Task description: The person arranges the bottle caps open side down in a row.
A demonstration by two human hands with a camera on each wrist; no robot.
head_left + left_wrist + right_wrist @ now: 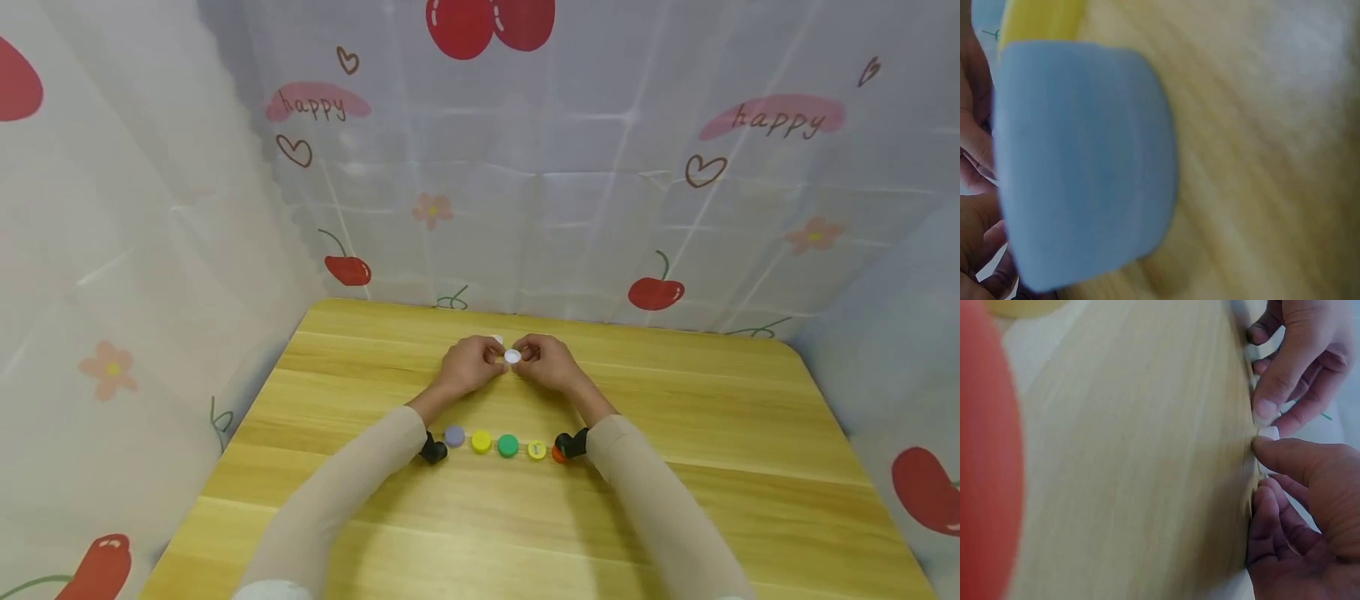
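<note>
Both hands meet over the far middle of the table around a small white round cap (512,357) with a rimmed, hollow-looking face. My left hand (468,365) has its thumb and fingers bent at the cap's left edge, and my right hand (549,362) pinches it from the right. In the right wrist view the white cap (1269,432) shows between the two thumbs, partly covered by them. Another white piece (497,339) peeks out behind the left fingers. Nearer lies a row of round caps: purple (454,436), yellow (481,442), green (507,446), marked yellow (537,451) and orange-red (558,454).
Black wrist cameras (433,450) hang beside both ends of the row, and the right one partly hides the orange-red cap. The wooden table (675,517) is bounded at the back and sides by a white printed curtain (540,225).
</note>
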